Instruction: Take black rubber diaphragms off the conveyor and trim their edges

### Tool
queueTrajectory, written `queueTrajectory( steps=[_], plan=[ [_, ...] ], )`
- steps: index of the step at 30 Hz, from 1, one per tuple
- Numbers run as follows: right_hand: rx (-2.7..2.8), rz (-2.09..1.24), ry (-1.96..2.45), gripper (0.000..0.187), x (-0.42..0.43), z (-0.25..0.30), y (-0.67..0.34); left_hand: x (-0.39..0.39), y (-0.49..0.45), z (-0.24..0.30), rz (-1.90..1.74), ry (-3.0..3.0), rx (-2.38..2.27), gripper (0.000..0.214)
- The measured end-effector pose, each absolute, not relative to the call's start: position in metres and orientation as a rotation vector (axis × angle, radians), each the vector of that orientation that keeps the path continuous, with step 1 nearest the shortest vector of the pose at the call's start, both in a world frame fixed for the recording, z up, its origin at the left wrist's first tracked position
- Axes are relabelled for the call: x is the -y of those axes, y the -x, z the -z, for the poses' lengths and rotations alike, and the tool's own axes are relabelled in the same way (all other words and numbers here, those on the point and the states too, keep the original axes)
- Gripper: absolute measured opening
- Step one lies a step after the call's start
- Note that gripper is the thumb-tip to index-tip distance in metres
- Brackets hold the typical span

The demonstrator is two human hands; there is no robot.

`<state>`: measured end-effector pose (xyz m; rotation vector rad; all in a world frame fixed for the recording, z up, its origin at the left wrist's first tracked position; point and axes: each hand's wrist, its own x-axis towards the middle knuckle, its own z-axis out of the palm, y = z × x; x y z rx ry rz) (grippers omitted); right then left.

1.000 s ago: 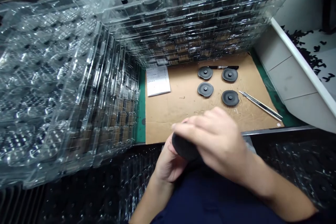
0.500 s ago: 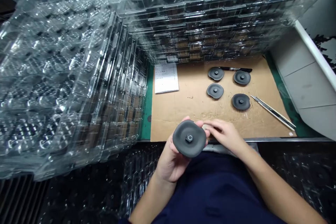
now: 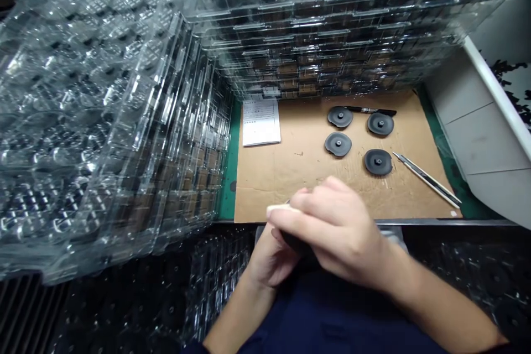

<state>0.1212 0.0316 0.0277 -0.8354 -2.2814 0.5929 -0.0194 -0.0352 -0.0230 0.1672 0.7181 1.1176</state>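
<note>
In the head view, my left hand [image 3: 269, 263] holds a round black rubber disc [image 3: 295, 242] from below, above the front edge of the bench. Over the same disc lies my right hand [image 3: 336, 227], its fingers curled round the top and rim. Most of the disc and its central stub are hidden behind that hand. Beyond my hands, several similar discs lie on the cardboard: one black disc [image 3: 378, 162] nearest, another disc [image 3: 338, 144] to its left, and the rest behind them.
A cutter knife [image 3: 427, 177] lies at right on the cardboard [image 3: 265, 177]. A black pen [image 3: 373, 110] and a printed paper slip [image 3: 261, 127] lie farther back. Stacked clear plastic trays [image 3: 166, 116] rise at left, with more clear trays [image 3: 315, 22] behind. A white bin [image 3: 477, 116] borders the right.
My right hand has come up and left from beside the disc and now covers it. My left hand keeps holding the disc in about the same place.
</note>
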Motion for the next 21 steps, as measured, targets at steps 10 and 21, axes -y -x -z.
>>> queueTrajectory(
  steps=[10, 21],
  plan=[
    [1.802, -1.164, 1.476, 0.023, -0.024, 0.057, -0.156, 0.03, 0.029, 0.016, -1.139, -0.204, -0.636, 0.059],
    [1.779, -0.764, 1.267, 0.031, -0.012, -0.01, -0.137, 0.03, 0.02, 0.015, -1.145, -0.226, -0.727, 0.057]
  ],
)
